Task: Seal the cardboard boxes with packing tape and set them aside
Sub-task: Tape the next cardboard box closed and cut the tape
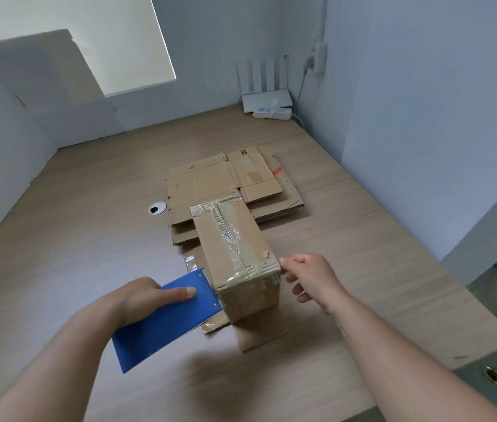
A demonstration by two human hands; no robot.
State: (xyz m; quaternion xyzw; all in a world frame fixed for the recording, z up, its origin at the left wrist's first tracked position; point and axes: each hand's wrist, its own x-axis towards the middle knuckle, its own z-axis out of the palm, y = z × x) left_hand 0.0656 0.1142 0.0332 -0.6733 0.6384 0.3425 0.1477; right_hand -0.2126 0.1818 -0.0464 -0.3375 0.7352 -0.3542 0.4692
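Note:
A small brown cardboard box (235, 254) stands on the wooden desk (89, 223), with clear packing tape running along its top seam and across its near edge. My left hand (149, 296) grips a blue tape dispenser (165, 321), whose front edge meets the box's near left corner. My right hand (311, 278) is at the box's near right corner, thumb and forefinger touching its top edge, the other fingers loosely curled. The tape roll itself is hidden under the dispenser.
Several flattened cardboard boxes (229, 181) lie stacked behind and under the box. A round cable hole (157, 208) is to the left. A white router (267, 99) and power strip sit at the far right corner. Large cardboard sheets (58, 86) lean at the back left.

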